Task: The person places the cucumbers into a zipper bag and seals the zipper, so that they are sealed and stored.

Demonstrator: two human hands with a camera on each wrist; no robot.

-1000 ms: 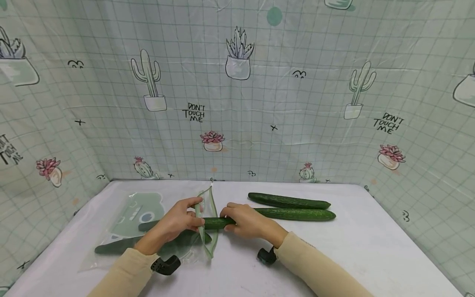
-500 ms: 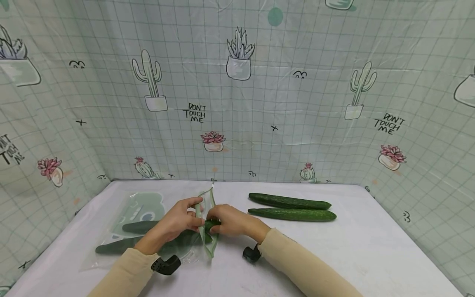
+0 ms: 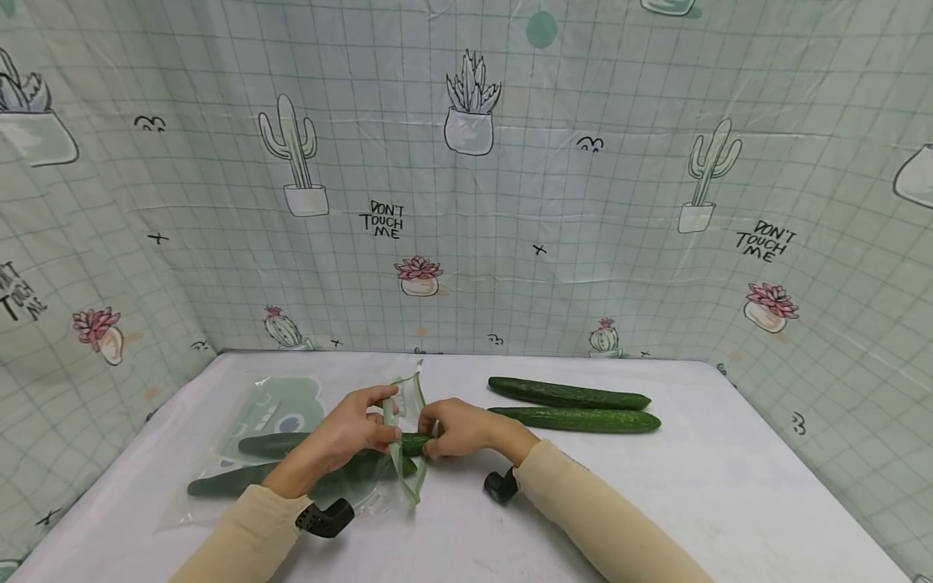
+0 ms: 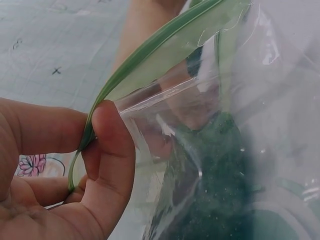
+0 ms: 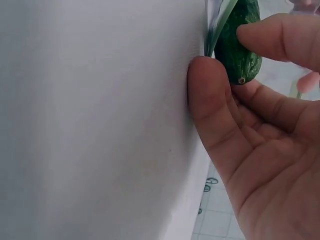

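Note:
My left hand [image 3: 357,425] pinches the green-edged rim of a clear zip bag [image 3: 412,491], keeping its mouth apart. In the left wrist view, thumb and finger grip the green zip strip [image 4: 135,62]. One cucumber [image 3: 415,444] lies mostly inside the bag, its near end poking out at the mouth. My right hand [image 3: 462,427] holds that end; the right wrist view has its fingers about the cucumber's tip [image 5: 242,65]. A second cucumber [image 3: 229,482] lies in the bag nearer to me. My left hand and forearm cover part of both.
Two more cucumbers, a farther one [image 3: 568,394] and a nearer one [image 3: 583,419], lie side by side to the right on the white table [image 3: 656,502]. A cactus-printed grid curtain [image 3: 539,308] stands behind the table and along its sides.
My right hand has pushed the cucumber leftward into the bag, then drawn back slightly to the right. The left hand keeps its place on the rim.

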